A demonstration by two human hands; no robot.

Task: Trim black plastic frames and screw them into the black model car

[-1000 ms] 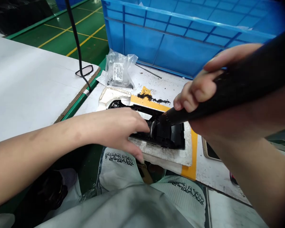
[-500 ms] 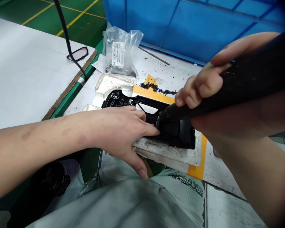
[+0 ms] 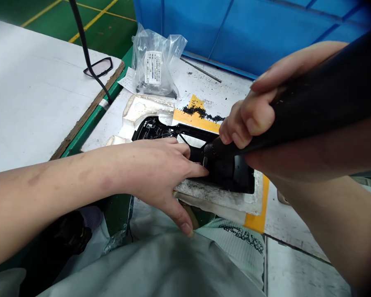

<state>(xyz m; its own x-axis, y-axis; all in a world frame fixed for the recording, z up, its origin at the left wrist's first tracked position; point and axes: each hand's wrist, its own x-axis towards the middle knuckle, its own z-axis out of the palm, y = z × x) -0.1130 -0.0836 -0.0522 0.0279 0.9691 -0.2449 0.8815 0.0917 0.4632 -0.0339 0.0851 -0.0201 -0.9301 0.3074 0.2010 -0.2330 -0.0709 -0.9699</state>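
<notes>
My right hand (image 3: 255, 113) is wrapped round a thick black electric screwdriver (image 3: 315, 105), which slants in from the right. Its narrow ribbed nose points down at a black plastic housing (image 3: 244, 177); the very tip is hard to make out. With fingers stretched and thumb apart, my left hand (image 3: 163, 173) lies over the near edge of the housing. Its index fingertip presses beside a small grey piece (image 3: 205, 161), close to the screwdriver's nose. A white foam block (image 3: 216, 198) supports the housing, and my left hand hides part of it.
Small black screws (image 3: 200, 111) lie scattered behind the foam, near yellow tape (image 3: 179, 119). A labelled clear bag (image 3: 154, 66), a thin metal rod (image 3: 200, 70) and a large blue crate (image 3: 191, 29) stand or lie behind. A black cable (image 3: 88, 57) hangs at the left.
My right hand has shifted slightly left along with the screwdriver, whose body sits a little lower. My left hand stays pressed on the housing.
</notes>
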